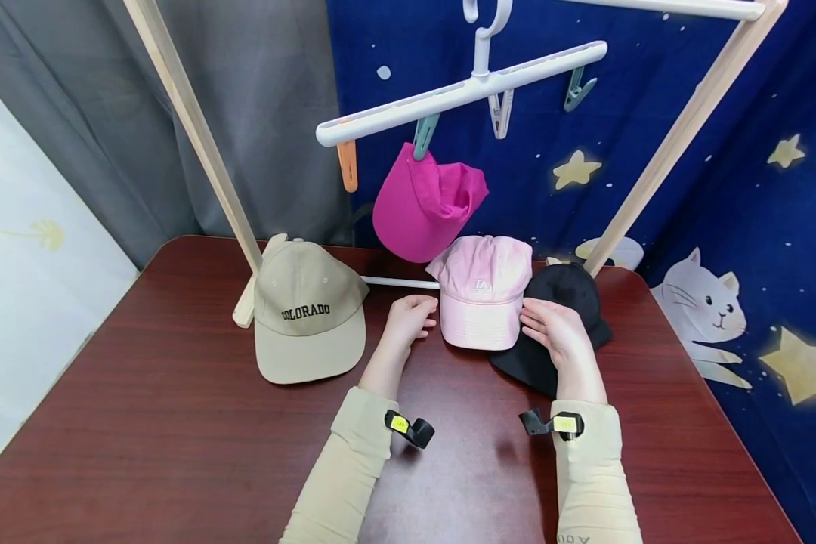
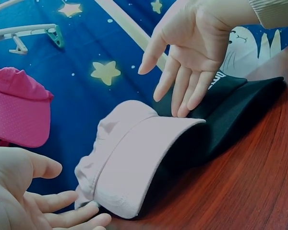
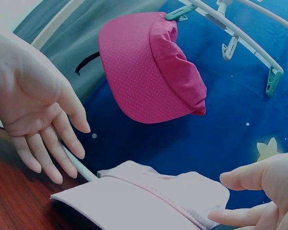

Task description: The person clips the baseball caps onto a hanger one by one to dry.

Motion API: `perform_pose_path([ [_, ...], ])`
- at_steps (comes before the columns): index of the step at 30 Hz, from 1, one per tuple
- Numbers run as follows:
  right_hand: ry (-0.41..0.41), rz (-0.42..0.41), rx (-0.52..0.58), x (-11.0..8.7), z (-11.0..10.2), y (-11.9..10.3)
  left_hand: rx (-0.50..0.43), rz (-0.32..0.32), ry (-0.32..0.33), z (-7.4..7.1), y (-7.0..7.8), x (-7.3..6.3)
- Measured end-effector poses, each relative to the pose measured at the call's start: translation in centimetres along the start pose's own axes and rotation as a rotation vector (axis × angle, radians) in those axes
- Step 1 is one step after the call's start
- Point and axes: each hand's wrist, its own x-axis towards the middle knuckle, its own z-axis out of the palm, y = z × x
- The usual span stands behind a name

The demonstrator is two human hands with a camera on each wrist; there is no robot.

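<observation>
A light pink cap (image 1: pixel 483 291) with small white lettering sits on the table between my two hands, its brim toward me. My left hand (image 1: pixel 410 321) is just left of it, fingers loosely extended, palm facing the cap. On the other side my right hand (image 1: pixel 556 326) has its fingertips right at the cap's edge, overlapping the black cap (image 1: pixel 563 291) behind. Both palms look empty in the wrist views. Above, a magenta cap (image 1: pixel 421 204) hangs by its brim from a teal clip (image 1: pixel 425 136).
A beige COLORADO cap (image 1: pixel 306 302) lies at the left. Overhead hangs a white hanger (image 1: pixel 462 92) with an orange clip (image 1: pixel 348 165), a white clip (image 1: pixel 500 113) and another teal clip (image 1: pixel 578 91). Wooden posts (image 1: pixel 197 128) flank the reddish-brown table (image 1: pixel 177 423).
</observation>
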Motion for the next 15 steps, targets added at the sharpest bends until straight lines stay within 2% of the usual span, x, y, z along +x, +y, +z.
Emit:
perform_pose_path([
  [9, -0.053, 0.017, -0.045, -0.06, 0.37, -0.22, 0.021, -0.048, -0.053, 0.30, -0.09, -0.09],
  [15, -0.051, 0.016, -0.110, -0.01, 0.60, -0.07, 0.044, -0.043, -0.064, 0.45, -0.39, -0.04],
])
